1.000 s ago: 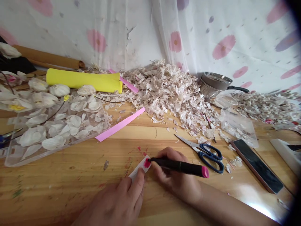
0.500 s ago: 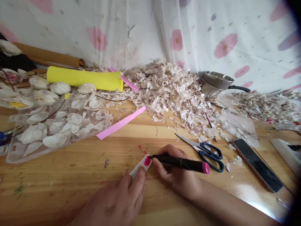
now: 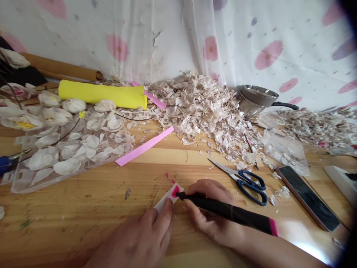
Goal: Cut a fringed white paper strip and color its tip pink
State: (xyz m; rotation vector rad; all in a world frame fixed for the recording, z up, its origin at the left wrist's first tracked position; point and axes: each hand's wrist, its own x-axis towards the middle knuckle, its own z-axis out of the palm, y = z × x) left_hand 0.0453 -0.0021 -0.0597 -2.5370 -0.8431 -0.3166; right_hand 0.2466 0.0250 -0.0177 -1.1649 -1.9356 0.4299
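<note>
A narrow white paper strip [image 3: 163, 201] lies on the wooden table, its far end coloured with a bright pink patch [image 3: 175, 191]. My left hand [image 3: 139, 232] presses on the strip, thumb and forefinger closed over its near part, which they hide. In my right hand [image 3: 212, 212] is a black marker [image 3: 231, 213] with a pink end. Its tip touches the strip at the edge of the pink patch. Small pink marks [image 3: 169, 178] show on the wood just beyond the strip.
Blue-handled scissors [image 3: 242, 182] and a phone [image 3: 308, 197] lie to the right. A pink paper strip [image 3: 145, 147] lies ahead. At left are a clear plastic tray [image 3: 16, 182] of petals and a yellow roll [image 3: 102, 93]. A petal heap [image 3: 200, 100] and steel pot [image 3: 258, 98] stand behind.
The marker has swung lower, its pink end moving right and toward me. Its tip remains by the pink patch, and my left hand still holds the strip.
</note>
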